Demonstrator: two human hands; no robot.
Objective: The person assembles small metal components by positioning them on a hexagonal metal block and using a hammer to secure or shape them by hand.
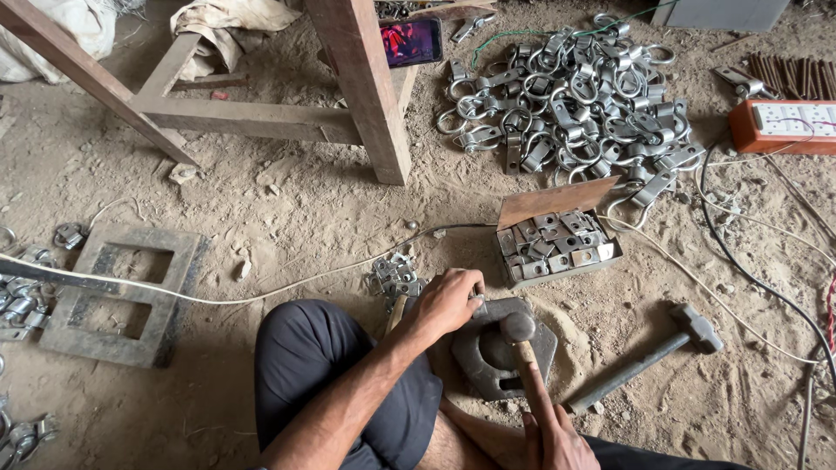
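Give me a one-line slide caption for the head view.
Seated on dirt floor, left hand steadies a small part on an iron block; right hand holds a hammer.

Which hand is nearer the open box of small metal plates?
The left hand, pressing a piece on the iron block, lies just below and left of the box. The right hand, holding the hammer, sits farther down by the frame's bottom edge.

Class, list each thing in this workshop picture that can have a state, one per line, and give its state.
Left hand: pressing a small metal piece onto the block.
Right hand: gripping a hammer handle.
Hammer: head down over the block.
Metal block: flat on the dirt.
Box: open, flap up, holding metal plates.
Spare hammer: lying on the ground, unheld.
Phone: screen lit.
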